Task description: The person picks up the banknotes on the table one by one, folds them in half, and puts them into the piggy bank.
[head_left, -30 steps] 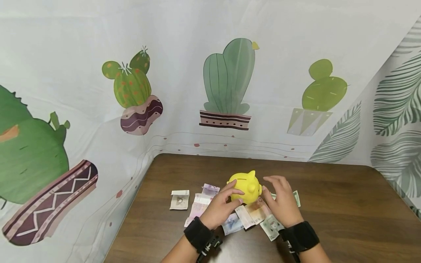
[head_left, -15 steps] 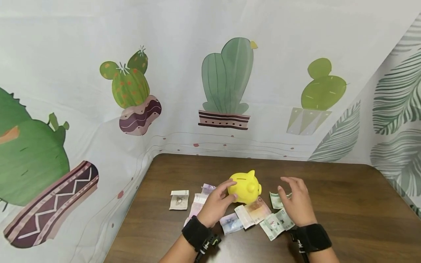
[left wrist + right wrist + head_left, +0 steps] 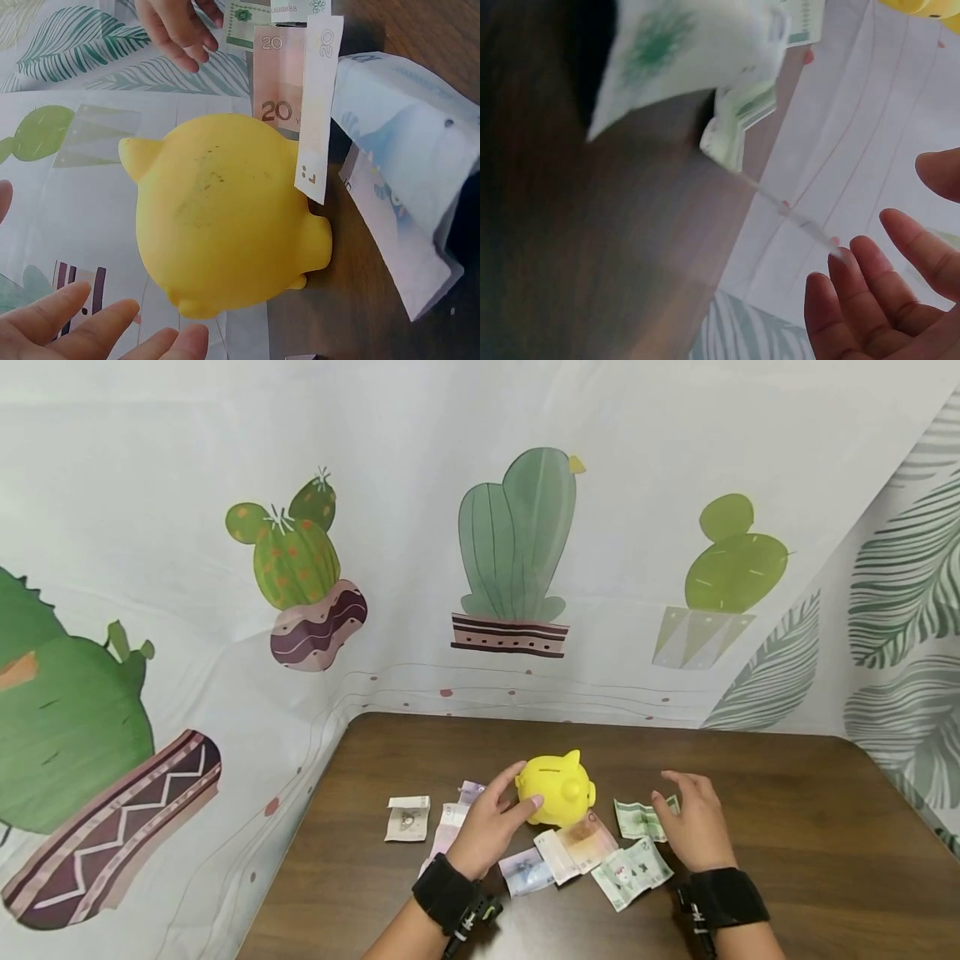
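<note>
Yellow piggy bank (image 3: pixel 558 787) surroundings: showing, beyond the far edge of the dark brown table (image 3: pixel 810 827) and along the left side, a white backdrop (image 3: pixel 405 527) printed with cacti and leaves. Table: presenting a wood-grained top with rounded far corners. Left hand (image 3: pixel 486 827): curving around the left side of the piggy bank with fingers apart and grip released; cannot tell whether touching. Right hand (image 3: pixel 701 828): hanging over the right side, near the green banknotes (image 3: pixel 633 871), with fingers slightly bent and grip released; cannot tell whether touching paper. Piggy bank: standing upright around the middle of the table, between both hands, facing right. Green banknotes: lying right of the piggy bank, toward the near side. Orange banknote (image 3: pixel 590 841), marked 20: lying just beside the piggy bank on the near side. Blue banknote (image 3: pixel 527 871): lying left of the orange, closer to the left hand. Pink and purple banknotes (image 3: pixel 452 820): showing partly behind the left hand. Pale folded banknote (image 3: pixel 407 821): lying farthest left.
</note>
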Demonstrator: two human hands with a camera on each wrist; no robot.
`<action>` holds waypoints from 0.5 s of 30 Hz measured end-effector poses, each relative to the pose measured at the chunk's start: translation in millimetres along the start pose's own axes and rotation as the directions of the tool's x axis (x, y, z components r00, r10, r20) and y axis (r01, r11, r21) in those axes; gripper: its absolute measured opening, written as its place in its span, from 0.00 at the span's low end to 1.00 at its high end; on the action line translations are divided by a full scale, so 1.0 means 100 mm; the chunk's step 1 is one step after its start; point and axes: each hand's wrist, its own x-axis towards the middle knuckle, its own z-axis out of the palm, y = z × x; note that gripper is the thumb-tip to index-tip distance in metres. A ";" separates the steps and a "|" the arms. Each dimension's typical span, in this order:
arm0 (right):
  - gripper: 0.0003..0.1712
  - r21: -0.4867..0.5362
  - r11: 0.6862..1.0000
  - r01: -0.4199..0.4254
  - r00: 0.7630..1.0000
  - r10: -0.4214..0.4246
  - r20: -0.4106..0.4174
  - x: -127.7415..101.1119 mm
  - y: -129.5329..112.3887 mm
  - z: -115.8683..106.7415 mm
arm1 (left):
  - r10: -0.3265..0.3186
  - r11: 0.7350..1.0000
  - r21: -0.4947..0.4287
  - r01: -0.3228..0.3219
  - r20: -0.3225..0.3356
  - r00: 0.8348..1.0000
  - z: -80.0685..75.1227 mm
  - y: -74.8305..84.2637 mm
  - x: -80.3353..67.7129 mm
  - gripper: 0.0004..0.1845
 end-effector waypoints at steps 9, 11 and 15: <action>0.28 -0.063 0.994 -0.088 0.991 0.094 0.095 0.02 0.11 -0.03 | -0.010 1.000 -0.011 0.010 0.007 1.000 -0.01 -0.02 0.02 0.38; 0.28 -0.079 0.991 -0.106 0.988 0.114 0.108 0.03 0.13 -0.03 | -0.008 1.000 -0.014 0.008 0.007 1.000 -0.01 -0.03 0.03 0.40; 0.28 -0.111 0.986 -0.124 0.980 0.139 0.140 0.03 0.16 -0.03 | -0.006 1.000 -0.016 0.006 0.008 1.000 0.00 -0.02 0.04 0.44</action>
